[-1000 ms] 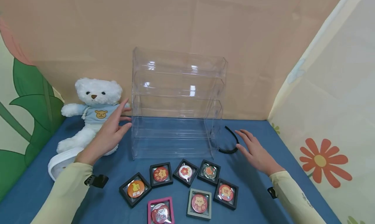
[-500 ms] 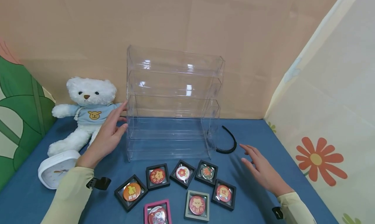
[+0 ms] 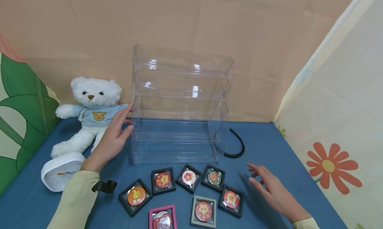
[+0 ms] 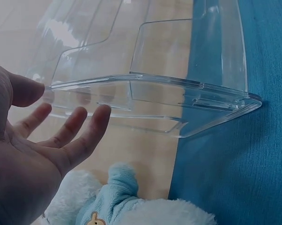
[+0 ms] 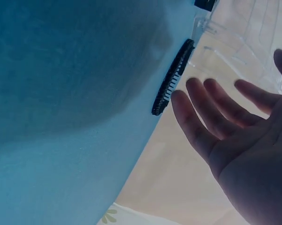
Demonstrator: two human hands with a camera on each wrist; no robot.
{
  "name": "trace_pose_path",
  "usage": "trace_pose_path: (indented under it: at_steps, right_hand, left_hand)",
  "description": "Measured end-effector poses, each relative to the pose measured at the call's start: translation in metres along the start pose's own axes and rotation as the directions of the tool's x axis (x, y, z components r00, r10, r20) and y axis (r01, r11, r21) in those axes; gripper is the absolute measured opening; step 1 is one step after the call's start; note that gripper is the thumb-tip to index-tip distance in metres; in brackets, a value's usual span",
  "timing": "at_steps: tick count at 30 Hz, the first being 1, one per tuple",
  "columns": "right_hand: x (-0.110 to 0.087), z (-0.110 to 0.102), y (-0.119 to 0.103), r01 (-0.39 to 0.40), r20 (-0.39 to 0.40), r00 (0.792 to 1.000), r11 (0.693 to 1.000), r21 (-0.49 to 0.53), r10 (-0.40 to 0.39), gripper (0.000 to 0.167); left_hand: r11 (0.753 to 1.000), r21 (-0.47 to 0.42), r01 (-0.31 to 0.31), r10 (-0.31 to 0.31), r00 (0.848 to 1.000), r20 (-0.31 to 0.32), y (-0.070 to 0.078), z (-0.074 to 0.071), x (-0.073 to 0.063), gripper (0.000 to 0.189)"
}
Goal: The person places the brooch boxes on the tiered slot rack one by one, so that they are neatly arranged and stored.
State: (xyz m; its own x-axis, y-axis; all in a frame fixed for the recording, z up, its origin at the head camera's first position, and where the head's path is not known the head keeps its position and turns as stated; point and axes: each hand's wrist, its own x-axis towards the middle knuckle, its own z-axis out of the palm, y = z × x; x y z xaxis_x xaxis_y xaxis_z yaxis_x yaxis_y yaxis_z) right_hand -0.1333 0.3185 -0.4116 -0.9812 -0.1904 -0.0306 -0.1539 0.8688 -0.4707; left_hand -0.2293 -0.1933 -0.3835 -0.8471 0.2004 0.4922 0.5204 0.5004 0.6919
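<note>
A clear plastic tiered display rack (image 3: pixel 179 129) stands upright at the back middle of the table. My left hand (image 3: pixel 112 139) is at its left side, fingers loosely spread with the fingertips right at the rack's side edge. In the left wrist view the left hand (image 4: pixel 42 145) holds nothing. To the right of the rack, my right hand (image 3: pixel 273 190) hovers over the table with relaxed fingers and nothing in it. A black toothed headband (image 3: pixel 239 147) lies between that hand and the rack. Several small framed badges, among them a grey-framed one (image 3: pixel 203 211), lie in front.
Behind my left hand sits a white teddy bear (image 3: pixel 95 114) in a blue top. A white clock (image 3: pixel 61 172) leans near its feet, partly behind my left forearm. The blue table (image 3: pixel 260 142) meets a tan backdrop and a flowered side panel.
My right hand has drawn back from beside the headband, down and to the right. The left hand has stayed by the rack's side, and the view has shifted slightly.
</note>
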Motion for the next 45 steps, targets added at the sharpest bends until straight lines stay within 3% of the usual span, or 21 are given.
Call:
trace_pose_path:
  at_steps: [8, 20, 29, 45]
  right_hand:
    - [-0.013, 0.003, -0.002, -0.061, 0.155, 0.986, 0.998, 0.032, 0.055, 0.062]
    - [-0.031, 0.017, 0.005, -0.143, 0.321, 0.941, 0.986, 0.083, 0.109, 0.082]
    - [-0.031, 0.025, 0.0, -0.21, 0.334, 0.925, 0.976, 0.051, 0.182, 0.089]
    - [-0.02, 0.032, -0.008, -0.161, 0.324, 0.934, 0.987, 0.004, 0.151, 0.083]
  left_hand:
    - [1.0, 0.009, 0.006, -0.006, 1.0, -0.005, -0.001, -0.001, -0.001, 0.074]
    - [1.0, -0.02, 0.005, -0.005, 1.0, -0.005, -0.001, 0.001, -0.001, 0.073]
    - [1.0, -0.009, 0.017, -0.017, 1.0, -0.016, -0.003, 0.002, -0.001, 0.073]
    - [1.0, -0.003, 0.025, -0.025, 1.0, -0.013, 0.0, -0.001, -0.001, 0.073]
